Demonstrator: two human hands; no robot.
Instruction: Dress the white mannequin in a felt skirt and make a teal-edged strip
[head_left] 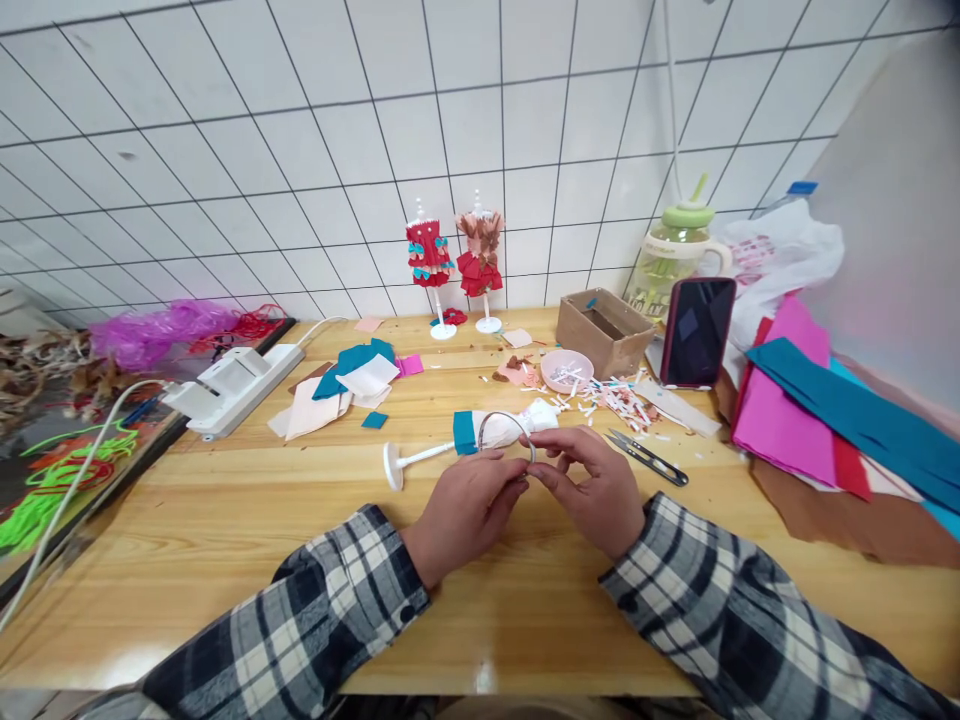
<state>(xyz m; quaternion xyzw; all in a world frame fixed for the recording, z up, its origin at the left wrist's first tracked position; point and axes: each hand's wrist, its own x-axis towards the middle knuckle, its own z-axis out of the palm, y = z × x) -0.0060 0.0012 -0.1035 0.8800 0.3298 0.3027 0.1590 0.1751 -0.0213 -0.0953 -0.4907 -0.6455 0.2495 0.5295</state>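
Ring (532, 446) pinched by two hands mid-frame

Head view: the left hand (469, 508) and right hand (596, 485) meet around the centre of the frame, the fingertips of each closed on the ring's lower right part. The ring stands tilted in front of a white dummy (504, 430), which lies on its side with a teal band (465, 432) around it, partly hidden by the hands.

On the bench (277, 540), right of the right hand, lie black snips (647, 458). Above them are paper scraps (626, 400), a pink bowl (568, 370) and a brown box (605, 335). Two dressed dummies (480, 260) stand upright at upper centre. A phone (699, 332) leans upright at right, near coloured sheets (784, 400). A power strip (244, 388) sits at left.
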